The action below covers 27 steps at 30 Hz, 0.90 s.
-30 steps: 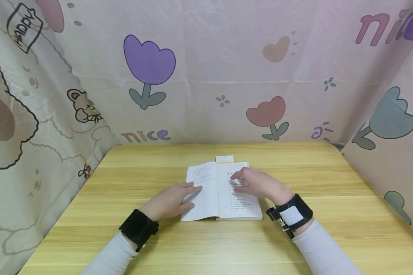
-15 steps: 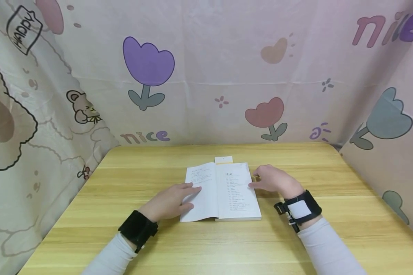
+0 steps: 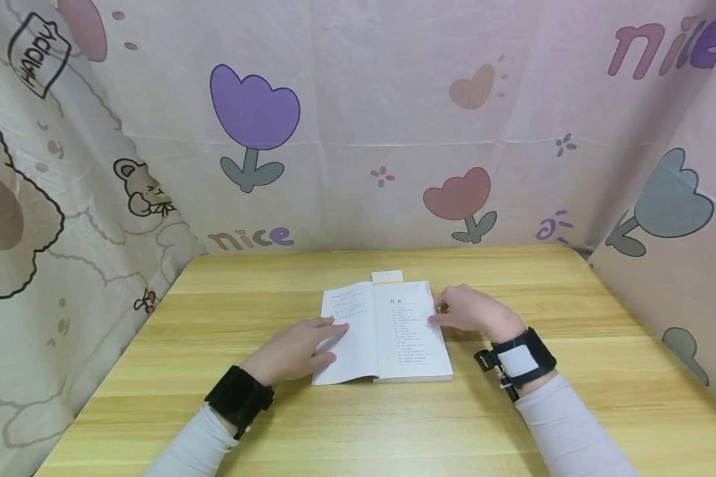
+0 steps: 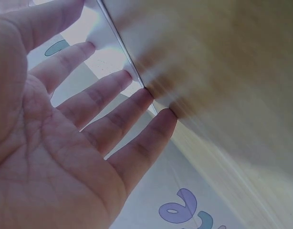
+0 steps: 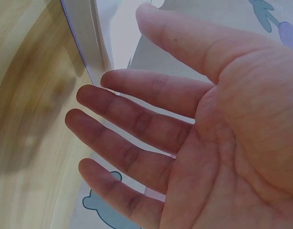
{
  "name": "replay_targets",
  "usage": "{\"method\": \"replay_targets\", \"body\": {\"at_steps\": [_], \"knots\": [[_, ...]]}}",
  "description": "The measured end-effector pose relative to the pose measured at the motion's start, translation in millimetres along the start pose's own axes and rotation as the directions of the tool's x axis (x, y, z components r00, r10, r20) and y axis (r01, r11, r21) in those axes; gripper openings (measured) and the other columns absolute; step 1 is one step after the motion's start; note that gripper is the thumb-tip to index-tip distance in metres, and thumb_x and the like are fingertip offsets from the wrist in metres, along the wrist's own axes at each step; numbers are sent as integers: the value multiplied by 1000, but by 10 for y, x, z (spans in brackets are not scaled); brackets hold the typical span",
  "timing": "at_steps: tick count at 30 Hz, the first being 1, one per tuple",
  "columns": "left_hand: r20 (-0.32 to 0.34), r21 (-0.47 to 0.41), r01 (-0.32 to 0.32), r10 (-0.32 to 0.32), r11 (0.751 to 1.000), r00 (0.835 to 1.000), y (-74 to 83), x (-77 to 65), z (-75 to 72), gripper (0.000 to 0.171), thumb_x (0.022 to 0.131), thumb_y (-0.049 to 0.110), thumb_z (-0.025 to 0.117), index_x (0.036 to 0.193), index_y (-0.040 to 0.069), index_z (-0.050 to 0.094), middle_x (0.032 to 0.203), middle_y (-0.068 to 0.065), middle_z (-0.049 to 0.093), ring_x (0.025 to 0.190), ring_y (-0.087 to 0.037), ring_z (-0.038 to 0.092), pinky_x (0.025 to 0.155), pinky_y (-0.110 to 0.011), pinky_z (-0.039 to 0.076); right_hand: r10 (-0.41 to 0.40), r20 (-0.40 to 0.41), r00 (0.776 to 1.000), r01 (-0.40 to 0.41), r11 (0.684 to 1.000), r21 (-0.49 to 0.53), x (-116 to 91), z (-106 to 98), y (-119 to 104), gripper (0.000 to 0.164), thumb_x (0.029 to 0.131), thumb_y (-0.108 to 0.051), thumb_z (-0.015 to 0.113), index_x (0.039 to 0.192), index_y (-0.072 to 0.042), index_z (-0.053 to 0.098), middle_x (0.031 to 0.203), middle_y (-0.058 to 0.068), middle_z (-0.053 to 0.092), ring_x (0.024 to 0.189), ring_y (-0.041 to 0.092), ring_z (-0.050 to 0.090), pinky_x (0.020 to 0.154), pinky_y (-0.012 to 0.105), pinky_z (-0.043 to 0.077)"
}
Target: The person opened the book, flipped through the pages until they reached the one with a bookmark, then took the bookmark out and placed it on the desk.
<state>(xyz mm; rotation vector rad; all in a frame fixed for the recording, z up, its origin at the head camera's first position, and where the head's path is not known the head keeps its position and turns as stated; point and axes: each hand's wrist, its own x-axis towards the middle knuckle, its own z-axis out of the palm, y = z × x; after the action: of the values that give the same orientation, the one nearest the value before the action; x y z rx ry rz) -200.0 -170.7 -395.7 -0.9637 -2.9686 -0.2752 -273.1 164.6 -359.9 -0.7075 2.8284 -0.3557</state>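
An open book (image 3: 410,341) lies on the wooden table, printed lines on its right page and a few lines on top of its left page. My left hand (image 3: 295,348) rests on the left page with fingers extended and spread; in the left wrist view its fingertips (image 4: 165,114) lie along the page's edge. Beside the book's right edge is my right hand (image 3: 474,310), its thumb tip overlapping the page margin. In the right wrist view the thumb stands apart from the fingers (image 5: 132,119), which are almost straight near the thick page block (image 5: 84,36).
A white tab with a yellow stripe (image 3: 388,277) sticks out past the book's top edge. The wooden table (image 3: 262,291) meets a patterned cloth (image 3: 346,192) at the back and sides. Black bands (image 3: 238,397) circle both wrists.
My right hand has moved right, from over the right page to the book's right edge, uncovering the printed lines. The left hand keeps its place on the left page.
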Motion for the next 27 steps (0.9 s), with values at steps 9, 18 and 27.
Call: {"method": "replay_targets", "body": {"at_steps": [9,18,27], "knots": [[1,1,0,0,1000,1000,-3,-3,14,54,92,30,65,142,15,51,140,-14,48,127,-29,44,101,-46,39,-25,-17,1000,26,1000,15,3,-30,-15,26,88,-30,69,72,-11,61,63,-2,44,56,11,42,52,26,33],[-3,-7,4,-4,1000,1000,-5,-6,21,54,92,29,64,143,15,50,141,-14,47,128,-29,43,101,-46,38,-105,-97,990,111,992,64,1,-79,-48,25,90,-19,67,109,-4,74,80,1,66,65,10,54,61,28,47],[3,-8,6,-6,1000,1000,-6,-6,12,54,93,30,63,143,15,50,142,-15,46,128,-29,43,101,-46,38,-142,-153,978,155,985,78,-9,-103,-27,24,85,4,63,105,-3,72,93,4,68,73,12,57,67,27,50]]}}
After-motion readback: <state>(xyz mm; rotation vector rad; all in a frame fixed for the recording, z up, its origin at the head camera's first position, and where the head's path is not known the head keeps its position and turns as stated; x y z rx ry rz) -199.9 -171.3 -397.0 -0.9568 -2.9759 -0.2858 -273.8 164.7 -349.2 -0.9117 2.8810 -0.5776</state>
